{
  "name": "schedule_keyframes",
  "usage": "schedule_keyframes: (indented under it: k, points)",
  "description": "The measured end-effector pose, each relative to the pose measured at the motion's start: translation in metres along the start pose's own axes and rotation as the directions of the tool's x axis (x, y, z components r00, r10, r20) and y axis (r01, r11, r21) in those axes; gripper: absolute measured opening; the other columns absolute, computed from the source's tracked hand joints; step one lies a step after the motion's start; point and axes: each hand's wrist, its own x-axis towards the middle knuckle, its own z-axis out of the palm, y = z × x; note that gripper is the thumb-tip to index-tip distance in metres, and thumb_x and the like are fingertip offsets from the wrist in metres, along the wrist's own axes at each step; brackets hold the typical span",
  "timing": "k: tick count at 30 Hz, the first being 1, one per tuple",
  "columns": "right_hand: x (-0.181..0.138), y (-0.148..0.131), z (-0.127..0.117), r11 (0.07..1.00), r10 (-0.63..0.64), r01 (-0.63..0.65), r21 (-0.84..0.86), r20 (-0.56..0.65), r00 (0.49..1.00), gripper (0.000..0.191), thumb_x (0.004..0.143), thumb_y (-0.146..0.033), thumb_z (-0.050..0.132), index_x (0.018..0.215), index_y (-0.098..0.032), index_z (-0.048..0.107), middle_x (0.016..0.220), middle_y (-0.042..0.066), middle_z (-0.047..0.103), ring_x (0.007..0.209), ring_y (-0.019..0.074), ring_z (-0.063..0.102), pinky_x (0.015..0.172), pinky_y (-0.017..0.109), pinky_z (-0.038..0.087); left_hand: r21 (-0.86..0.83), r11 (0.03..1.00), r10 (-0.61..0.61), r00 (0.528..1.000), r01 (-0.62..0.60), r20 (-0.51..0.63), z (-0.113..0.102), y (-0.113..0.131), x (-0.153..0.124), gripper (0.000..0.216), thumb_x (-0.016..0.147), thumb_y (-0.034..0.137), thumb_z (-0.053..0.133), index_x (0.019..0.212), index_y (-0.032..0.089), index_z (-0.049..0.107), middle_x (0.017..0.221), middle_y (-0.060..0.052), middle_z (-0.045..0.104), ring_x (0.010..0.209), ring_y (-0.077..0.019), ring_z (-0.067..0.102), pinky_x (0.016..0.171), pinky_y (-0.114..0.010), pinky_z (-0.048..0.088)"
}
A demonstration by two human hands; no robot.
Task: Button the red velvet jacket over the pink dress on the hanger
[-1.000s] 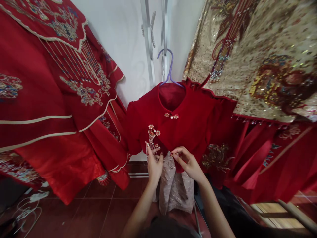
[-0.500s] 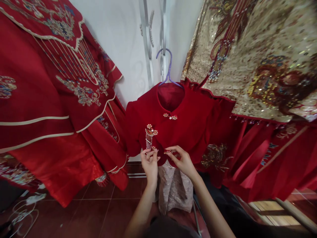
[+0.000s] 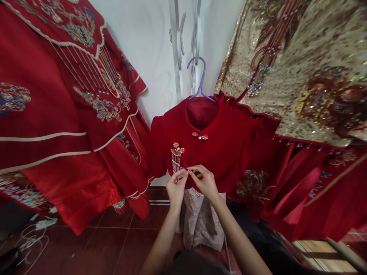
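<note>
Both grips, left hand (image 3: 176,187) and right hand (image 3: 205,182), are pinched on the tiny red jewelled clasp (image 3: 188,170) low on that hanging red velvety top (image 3: 226,149), so a sideways tug could snag the gold beaded tassel brooch (image 3: 176,159).

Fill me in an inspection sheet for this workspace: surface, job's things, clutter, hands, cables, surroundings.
Surface: the work hangs upright; dark red tiled floor below.
Job's things: red jacket on a purple hanger, with a neck clasp and tasselled brooch; pale patterned cloth beneath.
Clutter: wooden slats at lower right.
Hands: left hand and right hand pinch together at the jacket's front, below the brooch; what lies between the fingertips is too small to tell.
Cables: white cables tangled on the floor, lower left.
Surroundings: white wall, metal stand, embroidered red clothes left, gold sequined garment right.
</note>
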Motion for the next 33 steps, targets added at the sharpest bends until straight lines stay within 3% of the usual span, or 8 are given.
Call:
schedule_keyframes:
  k: [11, 19, 23, 26, 28, 33]
  points:
    - [0.001, 0.005, 0.006, 1.000, -0.004, 0.004, 0.009, -0.036, 0.999, 0.024, 0.091, -0.035, 0.054, 0.102, -0.024, 0.072, 0.096, 0.006, 0.067, 0.084, 0.0169, 0.064, 0.072, 0.029, 0.058, 0.098, 0.994, 0.050, 0.996, -0.057, 0.076, -0.006, -0.002, 0.009, 0.025, 0.069, 0.027, 0.071, 0.089, 0.012, 0.074, 0.087, -0.010, 0.075, 0.080, -0.0193, 0.071, 0.080, -0.033, 0.058]
    - [-0.001, 0.003, 0.012, 1.000, -0.008, 0.008, -0.011, -0.063, 0.998, 0.022, 0.092, -0.035, 0.052, 0.095, -0.023, 0.070, 0.098, 0.006, 0.064, 0.084, 0.0158, 0.063, 0.070, 0.027, 0.058, 0.222, 0.951, 0.158, 0.954, -0.217, 0.253, -0.020, 0.004, 0.021, 0.017, 0.075, 0.025, 0.065, 0.085, 0.016, 0.075, 0.086, -0.007, 0.071, 0.080, -0.0169, 0.068, 0.075, -0.029, 0.056]
    - [-0.008, -0.003, 0.004, 0.996, 0.041, -0.053, -0.070, -0.161, 0.986, 0.023, 0.090, -0.035, 0.054, 0.104, -0.021, 0.067, 0.105, 0.008, 0.062, 0.071, 0.0125, 0.062, 0.052, 0.022, 0.051, 0.229, 0.947, 0.194, 0.968, -0.226, 0.157, -0.027, 0.001, 0.019, 0.025, 0.076, 0.020, 0.059, 0.098, 0.016, 0.072, 0.097, -0.008, 0.070, 0.082, -0.0149, 0.065, 0.077, -0.028, 0.055]
    - [-0.015, -0.006, -0.005, 0.991, 0.078, -0.105, -0.087, -0.274, 0.959, 0.022, 0.091, -0.034, 0.053, 0.104, -0.020, 0.065, 0.100, 0.008, 0.064, 0.068, 0.0128, 0.060, 0.052, 0.023, 0.049, 0.276, 0.936, 0.214, 0.976, -0.219, 0.050, -0.035, -0.004, 0.019, 0.022, 0.079, 0.021, 0.058, 0.097, 0.016, 0.071, 0.095, -0.008, 0.069, 0.080, -0.0143, 0.063, 0.075, -0.027, 0.054]
    - [-0.019, -0.006, -0.009, 0.988, 0.101, -0.130, -0.081, -0.295, 0.950, 0.021, 0.091, -0.033, 0.053, 0.103, -0.020, 0.064, 0.098, 0.008, 0.065, 0.071, 0.0140, 0.061, 0.055, 0.024, 0.049, 0.296, 0.929, 0.219, 0.975, -0.223, 0.047, -0.037, -0.005, 0.018, 0.020, 0.081, 0.024, 0.058, 0.094, 0.016, 0.070, 0.092, -0.007, 0.068, 0.077, -0.0140, 0.061, 0.072, -0.025, 0.053]
    - [-0.019, 0.004, -0.003, 0.986, 0.119, -0.140, -0.087, -0.215, 0.969, 0.023, 0.090, -0.033, 0.052, 0.106, -0.020, 0.062, 0.106, 0.009, 0.066, 0.074, 0.0161, 0.064, 0.061, 0.027, 0.051, 0.397, 0.844, 0.283, 0.928, -0.361, 0.242, -0.028, -0.003, 0.013, 0.020, 0.084, 0.021, 0.056, 0.097, 0.020, 0.071, 0.098, -0.006, 0.063, 0.083, -0.0145, 0.062, 0.075, -0.026, 0.052]
